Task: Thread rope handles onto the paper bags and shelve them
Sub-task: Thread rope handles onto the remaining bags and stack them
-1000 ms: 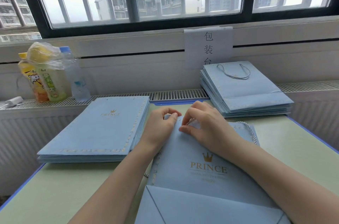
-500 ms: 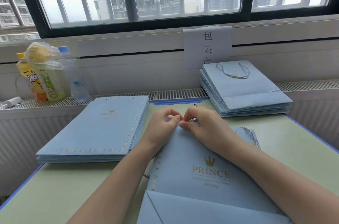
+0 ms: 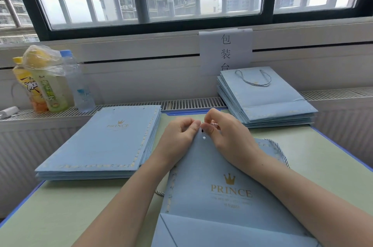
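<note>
A flat light-blue paper bag (image 3: 222, 166) marked PRINCE lies in front of me on the table. My left hand (image 3: 179, 137) pinches the bag's top edge. My right hand (image 3: 224, 131) pinches the dark tip of a pale twisted rope handle (image 3: 282, 151) just above a small punched hole (image 3: 204, 137). The rope trails out from under my right wrist along the bag's right side. Another bit of rope (image 3: 160, 193) shows at the bag's left edge.
A stack of flat bags without handles (image 3: 105, 141) lies on the left. A stack of bags with rope handles (image 3: 264, 99) sits at the back right, half on the radiator grille. Drink bottles (image 3: 52, 83) stand at the back left. A paper sign (image 3: 226, 50) hangs under the window.
Both hands drew together at the bag's top edge. My right hand lifted slightly, and the rope's dark tip now shows above the punched hole.
</note>
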{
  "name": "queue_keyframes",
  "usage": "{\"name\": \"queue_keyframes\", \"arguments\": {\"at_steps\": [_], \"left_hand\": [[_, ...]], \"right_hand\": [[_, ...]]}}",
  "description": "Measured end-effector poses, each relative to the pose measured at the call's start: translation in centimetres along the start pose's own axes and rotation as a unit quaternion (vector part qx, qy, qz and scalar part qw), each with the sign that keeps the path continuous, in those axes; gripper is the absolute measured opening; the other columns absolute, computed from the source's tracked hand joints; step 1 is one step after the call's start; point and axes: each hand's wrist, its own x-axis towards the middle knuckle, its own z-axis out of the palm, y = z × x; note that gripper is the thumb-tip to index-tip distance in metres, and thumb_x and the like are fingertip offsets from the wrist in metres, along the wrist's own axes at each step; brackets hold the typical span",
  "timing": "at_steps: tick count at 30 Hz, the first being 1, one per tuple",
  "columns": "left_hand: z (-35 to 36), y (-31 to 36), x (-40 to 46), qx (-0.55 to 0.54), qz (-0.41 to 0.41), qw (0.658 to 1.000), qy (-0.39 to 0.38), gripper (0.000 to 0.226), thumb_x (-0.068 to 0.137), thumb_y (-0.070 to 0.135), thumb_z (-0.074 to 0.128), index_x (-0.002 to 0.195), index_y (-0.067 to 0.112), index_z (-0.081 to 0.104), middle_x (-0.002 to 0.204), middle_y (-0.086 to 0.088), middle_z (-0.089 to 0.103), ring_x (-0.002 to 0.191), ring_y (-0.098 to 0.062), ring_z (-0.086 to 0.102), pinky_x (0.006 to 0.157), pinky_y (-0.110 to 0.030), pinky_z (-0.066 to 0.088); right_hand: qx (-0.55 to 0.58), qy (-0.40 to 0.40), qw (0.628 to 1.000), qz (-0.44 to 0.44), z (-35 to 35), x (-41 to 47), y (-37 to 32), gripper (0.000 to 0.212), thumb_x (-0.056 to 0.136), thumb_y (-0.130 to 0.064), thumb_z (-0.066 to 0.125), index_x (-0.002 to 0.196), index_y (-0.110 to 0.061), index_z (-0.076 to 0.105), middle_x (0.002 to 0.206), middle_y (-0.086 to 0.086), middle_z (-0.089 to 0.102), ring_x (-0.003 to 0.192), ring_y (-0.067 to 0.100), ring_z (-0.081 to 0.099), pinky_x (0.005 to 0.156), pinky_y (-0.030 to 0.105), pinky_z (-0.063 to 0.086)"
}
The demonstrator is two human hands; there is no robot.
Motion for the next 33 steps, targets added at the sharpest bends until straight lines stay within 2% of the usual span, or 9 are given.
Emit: {"name": "queue_keyframes", "arguments": {"at_steps": [3,9,13,17,20,22,25,28,33], "left_hand": [[-0.2,-0.2,0.0,0.006,-0.023,1.000,-0.006,0.032,0.096,0.021,0.054,0.077,-0.005,0.059,0.072,-0.018,0.056,0.066,-0.018,0.048,0.063,-0.033,0.039],[-0.6,-0.7,0.3,-0.005,-0.100,0.995,-0.015,0.032,0.095,0.021,0.055,0.065,0.009,0.052,0.061,0.000,0.044,0.055,-0.010,0.038,0.055,-0.025,0.031],[-0.9,-0.5,0.3,-0.026,-0.122,0.992,-0.009,0.030,0.095,0.021,0.055,0.069,0.006,0.053,0.063,-0.005,0.045,0.057,-0.014,0.040,0.058,-0.028,0.033],[-1.0,-0.2,0.2,-0.054,-0.124,0.991,-0.007,0.030,0.095,0.021,0.055,0.071,0.003,0.054,0.065,-0.010,0.046,0.060,-0.018,0.042,0.059,-0.029,0.035],[-1.1,0.0,0.0,-0.136,-0.134,0.982,-0.018,0.024,0.095,0.021,0.055,0.082,0.001,0.058,0.074,-0.015,0.049,0.067,-0.023,0.043,0.059,-0.031,0.036],[-1.3,0.3,-0.2,-0.183,-0.139,0.973,-0.020,0.022,0.094,0.020,0.056,0.082,0.001,0.057,0.072,-0.015,0.051,0.062,-0.022,0.046,0.054,-0.027,0.039],[-1.4,0.6,-0.3,-0.195,-0.136,0.971,-0.015,0.026,0.093,0.018,0.057,0.072,0.005,0.052,0.067,-0.012,0.050,0.056,-0.019,0.045,0.051,-0.025,0.038],[-1.4,0.7,-0.3,-0.174,-0.131,0.976,-0.011,0.024,0.094,0.018,0.056,0.074,0.004,0.052,0.071,-0.014,0.048,0.061,-0.021,0.043,0.054,-0.027,0.037],[-1.4,0.8,-0.4,-0.153,-0.117,0.981,-0.006,0.027,0.093,0.019,0.057,0.069,0.007,0.051,0.067,-0.012,0.047,0.059,-0.020,0.042,0.053,-0.027,0.035]], "right_hand": [[0.022,0.004,1.000,-0.017,0.4,0.0,0.3,0.020,0.094,-0.036,0.051,0.088,-0.017,0.053,0.078,-0.008,0.050,0.084,0.021,0.053,0.072,0.037,0.043],[0.024,-0.011,0.996,-0.086,0.5,0.2,0.7,0.015,0.084,-0.031,0.062,0.081,-0.016,0.061,0.081,-0.001,0.052,0.080,0.019,0.049,0.070,0.034,0.041],[0.006,-0.009,0.994,-0.113,0.3,0.4,0.7,0.015,0.082,-0.032,0.059,0.078,-0.018,0.059,0.080,-0.007,0.048,0.078,0.014,0.044,0.069,0.027,0.035],[-0.020,0.020,0.989,-0.147,0.2,0.6,0.9,0.013,0.082,-0.028,0.060,0.077,-0.016,0.058,0.079,-0.005,0.050,0.076,0.016,0.046,0.067,0.030,0.040],[-0.041,0.050,0.983,-0.171,0.3,0.5,0.6,0.011,0.081,-0.023,0.062,0.078,-0.013,0.058,0.078,-0.002,0.051,0.073,0.019,0.048,0.064,0.034,0.044],[-0.054,0.070,0.979,-0.186,0.3,0.4,0.4,0.010,0.081,-0.022,0.063,0.078,-0.013,0.059,0.078,0.000,0.052,0.071,0.020,0.049,0.063,0.036,0.046],[-0.066,0.071,0.973,-0.208,0.2,0.4,0.2,0.012,0.080,-0.023,0.064,0.082,-0.023,0.052,0.077,-0.003,0.050,0.069,0.016,0.046,0.062,0.037,0.046],[-0.070,0.045,0.976,-0.203,0.2,0.4,0.1,0.024,0.080,-0.027,0.063,0.083,-0.034,0.040,0.074,-0.010,0.045,0.069,0.011,0.038,0.063,0.035,0.043],[-0.038,0.001,0.987,-0.158,-0.2,0.1,0.0,0.017,0.084,-0.035,0.058,0.085,-0.038,0.041,0.074,-0.013,0.043,0.071,0.010,0.039,0.069,0.028,0.030]]}}
